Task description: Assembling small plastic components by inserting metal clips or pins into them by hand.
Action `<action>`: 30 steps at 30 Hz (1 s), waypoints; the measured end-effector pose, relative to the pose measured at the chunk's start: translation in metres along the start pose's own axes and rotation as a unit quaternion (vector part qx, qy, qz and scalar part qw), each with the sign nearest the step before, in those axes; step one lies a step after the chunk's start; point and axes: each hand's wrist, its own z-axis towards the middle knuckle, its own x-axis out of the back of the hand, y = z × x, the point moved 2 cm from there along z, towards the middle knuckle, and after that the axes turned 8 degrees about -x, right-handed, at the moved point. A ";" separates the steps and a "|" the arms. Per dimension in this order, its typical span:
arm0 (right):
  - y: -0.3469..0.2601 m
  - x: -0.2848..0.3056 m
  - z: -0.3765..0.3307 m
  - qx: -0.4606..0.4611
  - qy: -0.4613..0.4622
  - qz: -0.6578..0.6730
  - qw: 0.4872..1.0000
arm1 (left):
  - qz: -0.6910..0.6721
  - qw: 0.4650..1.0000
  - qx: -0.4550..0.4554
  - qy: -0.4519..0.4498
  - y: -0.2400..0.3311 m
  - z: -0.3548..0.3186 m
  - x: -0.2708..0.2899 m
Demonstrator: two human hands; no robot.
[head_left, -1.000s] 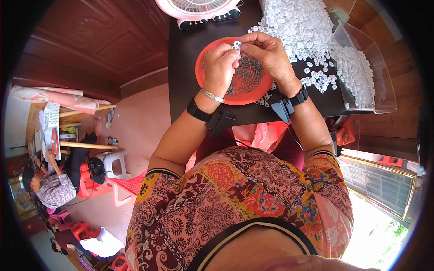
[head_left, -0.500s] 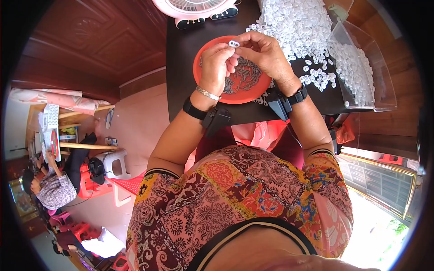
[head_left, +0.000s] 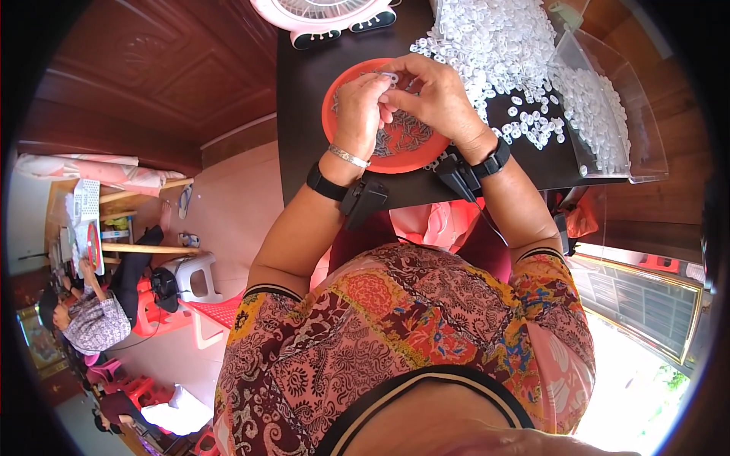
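Observation:
Above a round orange basin (head_left: 417, 163) my two hands meet. My left hand (head_left: 357, 114) is closed, pinching a small white oval plastic piece with two holes (head_left: 391, 77) between thumb and fingers. My right hand (head_left: 442, 97) curls in from the other side, thumb and fingertips together right at that piece. Whatever those fingertips hold is too small and too covered to make out. Under the hands, the basin contains many small grey metal screw-like pieces (head_left: 407, 139).
A large heap of similar white pieces (head_left: 498, 45) covers the back right of the dark table (head_left: 304, 99). More fill a clear plastic box (head_left: 601, 125) at the right edge. A pink fan (head_left: 327, 15) stands at the back left. Another person (head_left: 99, 319) sits far left.
My right hand has moved left and closer over my left hand, its fingers now partly covering the white piece. The piece has tilted and shows less of its face.

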 end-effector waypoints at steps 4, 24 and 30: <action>0.002 -0.002 -0.001 0.042 0.037 -0.067 0.996 | -0.058 0.998 0.012 0.034 -0.004 0.002 -0.001; -0.002 -0.003 -0.004 0.050 0.027 -0.057 0.997 | -0.094 0.995 -0.036 -0.015 -0.005 0.001 0.000; -0.005 -0.002 -0.004 0.063 0.057 -0.081 0.993 | -0.094 0.995 -0.035 0.020 -0.002 0.001 -0.001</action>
